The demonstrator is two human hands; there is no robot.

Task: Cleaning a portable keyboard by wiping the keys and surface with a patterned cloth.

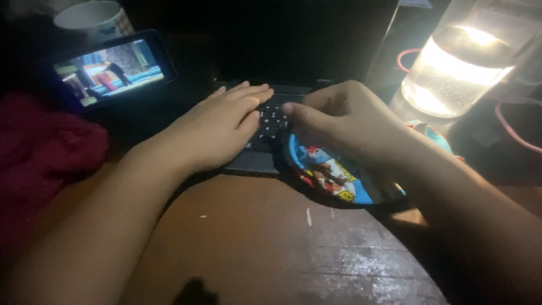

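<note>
Head view: dim room, scuffed brown wooden table (271, 243); left hand (217, 127) flat, fingers together, on black keyboard (271, 121); right hand (344, 118) pinched above colourful cartoon-print pouch (333, 178).

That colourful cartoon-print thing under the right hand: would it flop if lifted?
Probably floppy: the cartoon-print pouch sags and curves under the right hand like soft fabric. Likely light, since it looks thin. It seems unlikely to roll, lying flat on the wooden table.

The left hand (217, 127) lies flat over the keyboard (271, 121), hiding its left keys; the right hand (344, 121) covers the right ones. Everything behind the keyboard is lost in darkness. The glass of water (460, 59) and the white cup (93, 17) are cut by the top edge. The red cloth (39, 152) runs off the left edge.
</note>
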